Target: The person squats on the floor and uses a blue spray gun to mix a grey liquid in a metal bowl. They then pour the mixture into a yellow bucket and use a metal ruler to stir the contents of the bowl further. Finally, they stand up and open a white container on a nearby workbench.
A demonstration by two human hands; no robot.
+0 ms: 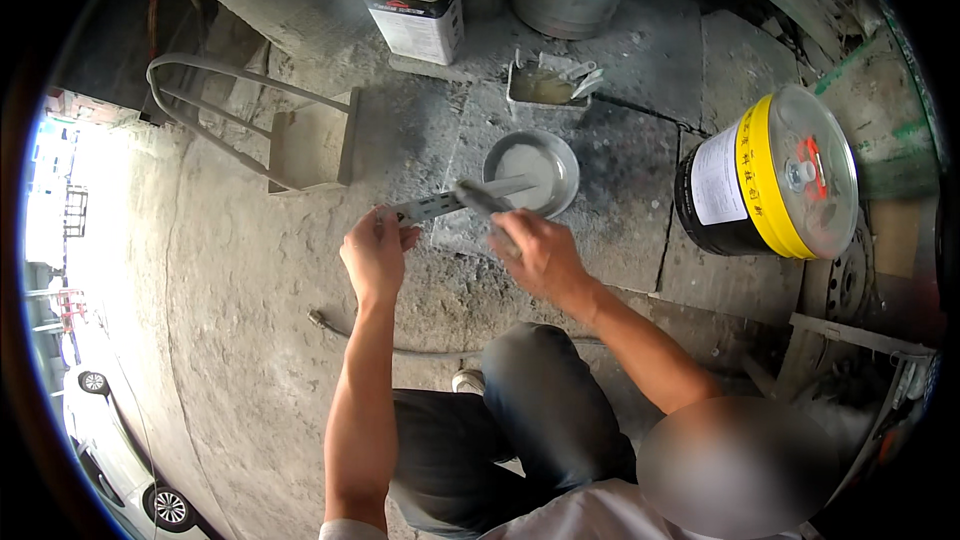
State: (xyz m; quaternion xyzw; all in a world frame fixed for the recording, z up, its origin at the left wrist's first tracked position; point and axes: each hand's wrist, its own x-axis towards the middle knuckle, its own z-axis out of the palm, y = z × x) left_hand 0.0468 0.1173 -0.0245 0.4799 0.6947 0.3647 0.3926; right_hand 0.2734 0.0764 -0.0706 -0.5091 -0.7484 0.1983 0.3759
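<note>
Left hand [374, 258]: fingers pinch strip [432, 206] at its left end, likely steadying it. Right hand [540, 255]: fingers wrap blurred tool [482, 200]. Bowl [570, 168], frame centre, perhaps catches drips.

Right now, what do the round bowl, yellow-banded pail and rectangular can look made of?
Round bowl: likely bare metal, satin; silvery sheen along its rim.
Yellow-banded pail: probably plastic, fairly glossy; see-through lid, smooth moulded look.
Rectangular can: perhaps printed tinplate, given crisp edges and raised top rim; plastic isn't ruled out.
</note>
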